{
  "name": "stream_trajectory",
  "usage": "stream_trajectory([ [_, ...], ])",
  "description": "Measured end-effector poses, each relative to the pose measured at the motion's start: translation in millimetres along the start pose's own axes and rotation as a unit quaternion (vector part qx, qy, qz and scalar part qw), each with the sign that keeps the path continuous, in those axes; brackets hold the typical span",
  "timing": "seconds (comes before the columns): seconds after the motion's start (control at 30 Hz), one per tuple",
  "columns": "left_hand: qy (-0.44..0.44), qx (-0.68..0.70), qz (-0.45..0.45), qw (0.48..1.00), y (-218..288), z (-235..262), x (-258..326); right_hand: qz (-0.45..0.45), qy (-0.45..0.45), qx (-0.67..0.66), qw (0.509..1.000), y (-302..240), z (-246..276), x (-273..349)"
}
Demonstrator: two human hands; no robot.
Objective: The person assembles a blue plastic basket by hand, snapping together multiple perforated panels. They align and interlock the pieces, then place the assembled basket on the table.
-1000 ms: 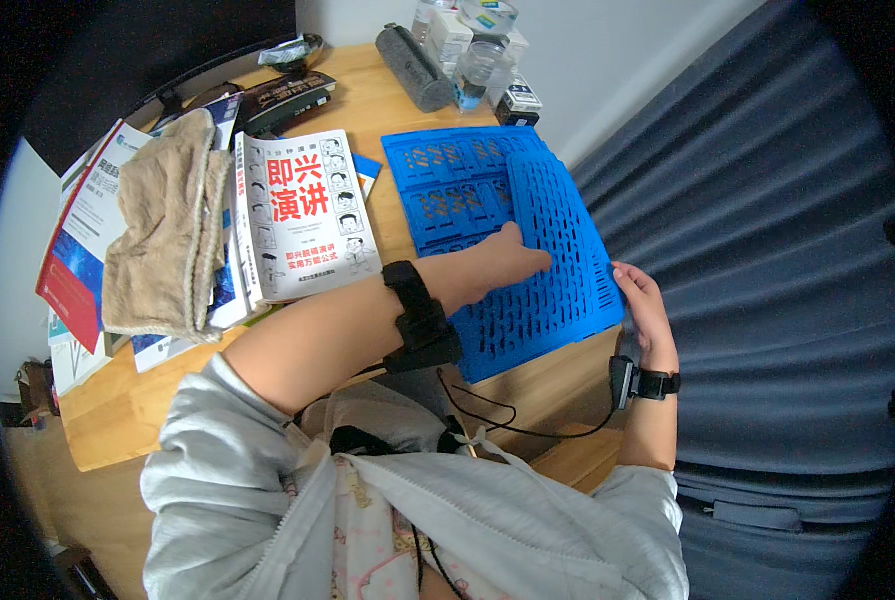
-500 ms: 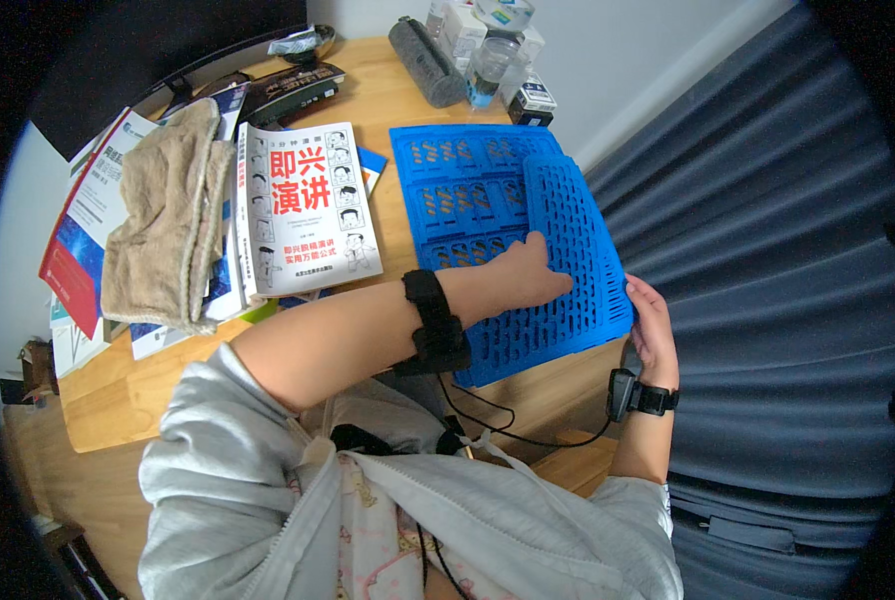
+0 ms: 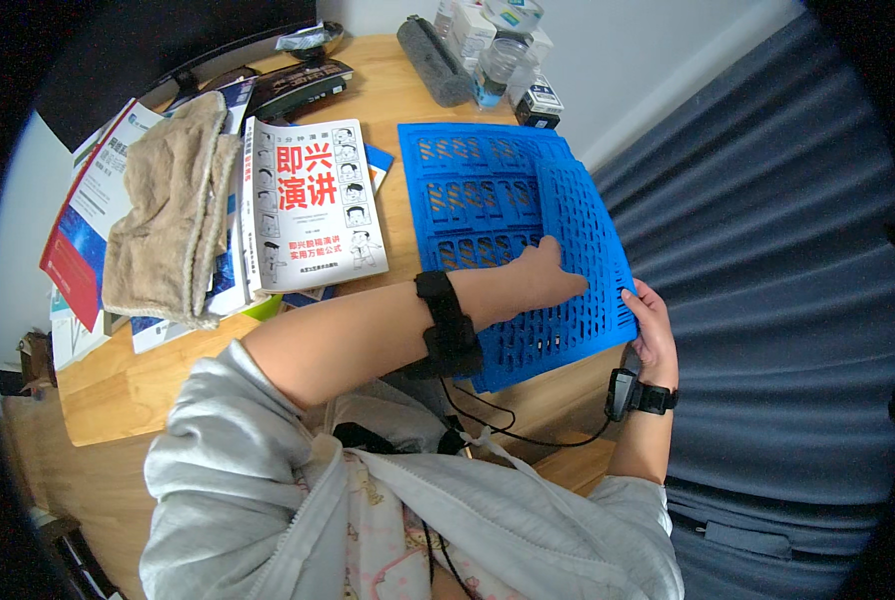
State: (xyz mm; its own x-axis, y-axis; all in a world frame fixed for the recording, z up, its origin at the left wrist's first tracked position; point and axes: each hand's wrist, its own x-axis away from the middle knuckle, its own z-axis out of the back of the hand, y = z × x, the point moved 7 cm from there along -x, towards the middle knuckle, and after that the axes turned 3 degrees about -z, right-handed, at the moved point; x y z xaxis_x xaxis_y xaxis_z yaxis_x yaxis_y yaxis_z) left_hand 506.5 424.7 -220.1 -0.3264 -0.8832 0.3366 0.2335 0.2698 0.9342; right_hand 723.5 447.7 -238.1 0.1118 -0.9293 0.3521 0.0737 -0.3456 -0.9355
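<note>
- The left hand lies palm down on a flat blue plastic perforated panel, fingers spread flat and pressing, not wrapped around it.
- The right hand pinches the panel's near right edge, fingers curled over the rim.
- The panel lies on a wooden table, under both hands.
- Left of the left hand, beside the panel, lies a white paperback book; further left, a folded beige towel.
</note>
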Motion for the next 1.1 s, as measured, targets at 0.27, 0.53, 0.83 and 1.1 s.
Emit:
stream_trajectory([
  [0.27,0.034,-0.035,-0.139,0.989,20,-9,10,0.066,-0.023,-0.01,0.998,-26,5,11],
  [0.53,-0.022,-0.025,-0.309,0.95,60,-1,66,0.18,0.035,-0.032,0.983,-50,41,38],
  [0.83,-0.02,-0.425,-0.277,0.861,8,44,95,0.225,0.144,-0.067,0.961,-58,105,64],
  [1.1,-0.003,-0.627,-0.289,0.724,-21,-18,99,0.278,0.229,-0.151,0.921,-52,102,83],
])
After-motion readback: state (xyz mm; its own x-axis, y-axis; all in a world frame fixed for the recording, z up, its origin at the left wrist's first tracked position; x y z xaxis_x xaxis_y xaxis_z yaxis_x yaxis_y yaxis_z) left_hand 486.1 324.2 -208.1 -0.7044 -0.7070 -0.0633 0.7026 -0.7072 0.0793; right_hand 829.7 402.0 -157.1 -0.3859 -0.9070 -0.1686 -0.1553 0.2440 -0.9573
